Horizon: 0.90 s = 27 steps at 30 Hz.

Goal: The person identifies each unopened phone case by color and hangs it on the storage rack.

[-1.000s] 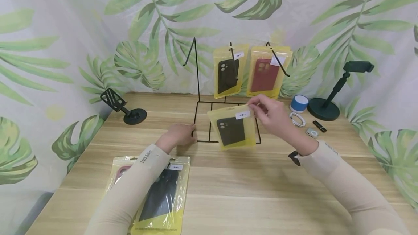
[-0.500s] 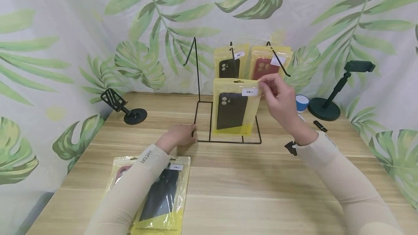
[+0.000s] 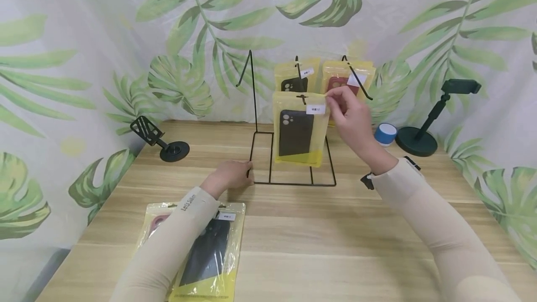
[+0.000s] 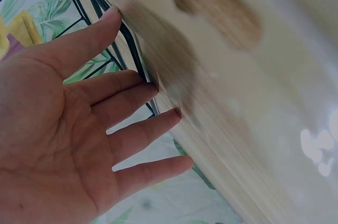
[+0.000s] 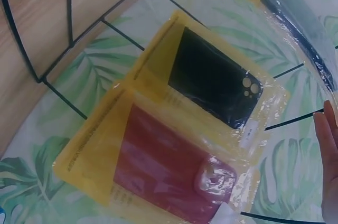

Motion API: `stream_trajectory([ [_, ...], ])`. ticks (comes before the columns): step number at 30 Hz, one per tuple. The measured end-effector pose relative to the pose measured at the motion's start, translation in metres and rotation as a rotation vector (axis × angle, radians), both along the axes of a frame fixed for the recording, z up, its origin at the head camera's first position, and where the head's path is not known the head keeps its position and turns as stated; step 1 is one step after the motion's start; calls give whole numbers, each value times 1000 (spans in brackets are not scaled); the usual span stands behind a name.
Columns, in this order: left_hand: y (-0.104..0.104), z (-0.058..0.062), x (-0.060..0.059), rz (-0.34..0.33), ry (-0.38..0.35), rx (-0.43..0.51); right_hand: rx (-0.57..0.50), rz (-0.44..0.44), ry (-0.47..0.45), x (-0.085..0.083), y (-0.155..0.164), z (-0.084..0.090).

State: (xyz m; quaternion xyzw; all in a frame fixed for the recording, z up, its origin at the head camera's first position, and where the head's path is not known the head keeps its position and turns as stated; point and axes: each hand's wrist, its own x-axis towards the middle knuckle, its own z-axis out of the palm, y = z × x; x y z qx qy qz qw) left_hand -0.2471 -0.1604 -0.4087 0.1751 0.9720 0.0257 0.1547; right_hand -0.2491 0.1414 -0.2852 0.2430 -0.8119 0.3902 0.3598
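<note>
Head view: the right hand pinches the top right corner of a yellow packet with a black phone case inside, holding it upright at the tip of the middle hook on the black wire rack. Behind it, farther along the rack, hang another black-case packet and a red-case packet. The left hand, fingers straight and relaxed, presses on the table against the rack's near left corner; left wrist view shows fingertips touching the wire. Two more packets lie near, under the left sleeve. A blue speaker sits right of the rack.
</note>
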Motion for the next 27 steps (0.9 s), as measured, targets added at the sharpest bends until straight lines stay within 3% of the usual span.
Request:
stream_trajectory([
  [18,1,0,1,6,-13,4,99,-180,-118,-57,-12,14],
  [27,0,2,3,5,-13,18,105,-206,-152,-77,-18,17],
])
